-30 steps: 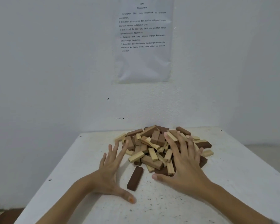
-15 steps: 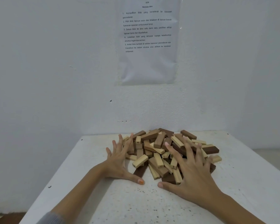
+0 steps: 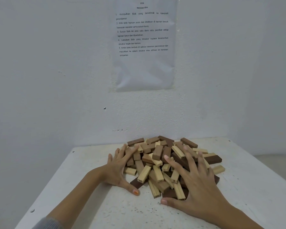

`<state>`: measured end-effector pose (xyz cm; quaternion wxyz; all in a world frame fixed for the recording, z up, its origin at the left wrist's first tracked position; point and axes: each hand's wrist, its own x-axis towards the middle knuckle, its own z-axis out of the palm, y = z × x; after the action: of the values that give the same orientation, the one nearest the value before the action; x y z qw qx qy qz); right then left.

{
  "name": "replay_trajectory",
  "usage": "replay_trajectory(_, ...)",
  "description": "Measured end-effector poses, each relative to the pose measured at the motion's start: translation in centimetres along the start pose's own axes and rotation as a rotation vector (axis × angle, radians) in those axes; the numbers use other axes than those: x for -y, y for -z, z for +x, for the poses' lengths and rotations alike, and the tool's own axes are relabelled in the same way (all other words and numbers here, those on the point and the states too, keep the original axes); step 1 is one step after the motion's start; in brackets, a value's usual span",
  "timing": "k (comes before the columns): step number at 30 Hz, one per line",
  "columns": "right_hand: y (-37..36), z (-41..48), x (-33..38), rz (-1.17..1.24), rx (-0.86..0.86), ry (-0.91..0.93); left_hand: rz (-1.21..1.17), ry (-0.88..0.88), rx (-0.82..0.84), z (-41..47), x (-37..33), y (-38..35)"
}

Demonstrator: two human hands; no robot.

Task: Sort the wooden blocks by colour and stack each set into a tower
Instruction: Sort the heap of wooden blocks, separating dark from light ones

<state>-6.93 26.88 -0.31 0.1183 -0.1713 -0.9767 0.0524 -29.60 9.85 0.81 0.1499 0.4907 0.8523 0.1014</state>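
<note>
Wooden blocks (image 3: pixel 157 152) pile by the table's (image 3: pixel 254 187) far edge; left hand (image 3: pixel 117 171) and right hand (image 3: pixel 198 184), fingers spread, seem to press it.

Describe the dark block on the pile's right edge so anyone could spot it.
On the white table, find the heap of wooden blocks. At its right edge, beyond the right hand, lies a dark brown block. It sits between two pale blocks, one behind and one in front.

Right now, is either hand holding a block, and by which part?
Nothing is held. The left hand and right hand lie with fingers spread against the heap of light and dark wooden blocks.
</note>
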Motion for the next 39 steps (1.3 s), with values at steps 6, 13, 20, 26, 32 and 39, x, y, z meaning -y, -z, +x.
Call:
replay_trajectory(6, -0.1, 0.2, -0.4, 0.009, -0.004, -0.019, -0.042, -0.051, -0.024, 0.9, -0.9, -0.4)
replay_trajectory(13, -0.2, 0.2, -2.0, -0.023, -0.044, -0.046, -0.068, -0.080, -0.104, 2.3, -3.0, -1.4)
replay_trajectory(20, 0.6, 0.2, -4.6, 0.034, 0.021, -0.058, -0.091, -0.057, -0.154, 3.3, -4.8, -2.8)
replay_trajectory(26, 1.2, 0.2, -6.7, 0.065, 0.026, -0.002, -0.073, -0.012, -0.199, 3.7, -6.0, -3.9)
replay_trajectory(32, 1.8, 0.5, -9.0, 0.091, 0.029, 0.038, -0.108, 0.060, -0.226, 3.7, -8.8, -4.3)
replay_trajectory(39, 2.7, 1.1, -11.9, 0.173, 0.050, 0.108, -0.130, 0.151, -0.267, 4.7, -11.0, -5.3)
